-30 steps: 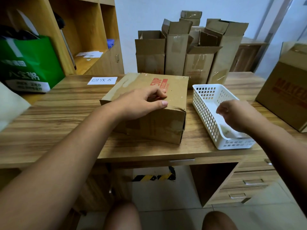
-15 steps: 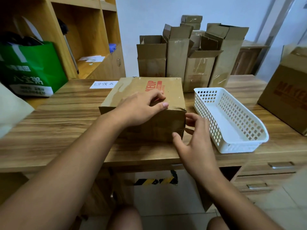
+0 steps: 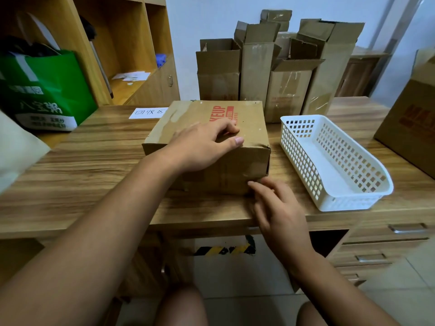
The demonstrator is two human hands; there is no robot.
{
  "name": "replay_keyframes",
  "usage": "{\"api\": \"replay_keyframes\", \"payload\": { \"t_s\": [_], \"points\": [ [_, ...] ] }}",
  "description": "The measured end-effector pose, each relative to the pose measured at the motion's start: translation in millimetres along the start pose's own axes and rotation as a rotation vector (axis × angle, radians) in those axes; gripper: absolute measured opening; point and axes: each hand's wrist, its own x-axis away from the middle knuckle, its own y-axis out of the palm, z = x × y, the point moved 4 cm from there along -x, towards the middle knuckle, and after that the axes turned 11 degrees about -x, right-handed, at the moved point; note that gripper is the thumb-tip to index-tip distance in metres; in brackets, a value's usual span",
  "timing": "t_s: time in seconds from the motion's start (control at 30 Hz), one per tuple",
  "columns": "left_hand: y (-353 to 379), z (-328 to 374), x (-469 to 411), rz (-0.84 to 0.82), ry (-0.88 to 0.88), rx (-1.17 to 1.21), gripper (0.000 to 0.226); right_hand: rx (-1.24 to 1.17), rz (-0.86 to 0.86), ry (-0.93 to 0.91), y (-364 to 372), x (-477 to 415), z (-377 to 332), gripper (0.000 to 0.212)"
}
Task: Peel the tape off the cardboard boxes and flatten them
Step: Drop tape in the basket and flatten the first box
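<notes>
A closed brown cardboard box [image 3: 249, 116] with red print lies on the wooden desk [image 3: 94, 165], clear tape across its top and front. My left hand [image 3: 204, 144] rests on the box's top near its front edge, fingers bent over the surface, thumb along the edge. My right hand [image 3: 280, 208] is at the box's lower front right corner, fingertips touching the cardboard there; whether they pinch any tape is hidden.
A white plastic basket [image 3: 339, 194] sits just right of the box. Several opened tall cardboard boxes [image 3: 259, 71] stand behind it. A large box [image 3: 409, 128] is at far right, a green bag [image 3: 47, 90] and shelves at left, a paper label [image 3: 148, 112] on the desk.
My right hand left the white basket, crossed to the box and dropped to its lower front right corner. My left hand stayed on the box top.
</notes>
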Motion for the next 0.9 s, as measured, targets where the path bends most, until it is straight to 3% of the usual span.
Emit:
{"api": "replay_keyframes", "payload": {
  "t_s": [0.13,0.47,0.67,0.9],
  "points": [
    [0.4,-0.6,-0.4,0.001,0.005,0.006,0.044,0.084,-0.077,-0.116,0.6,2.0,-0.5,0.034],
    [2.9,-2.4,-2.3,0.004,0.006,0.005,0.045,0.17,-0.138,-0.123,5.2,1.2,7.0,0.038],
    [2.3,-1.2,-2.7,-0.004,0.007,-0.008,0.044,0.08,-0.039,-0.116,-1.3,2.8,7.0,0.032],
    [2.3,-0.1,-2.9,-0.002,0.022,0.001,0.043,0.117,-0.076,-0.111,-0.8,-3.6,3.7,0.036]
  ]
}}
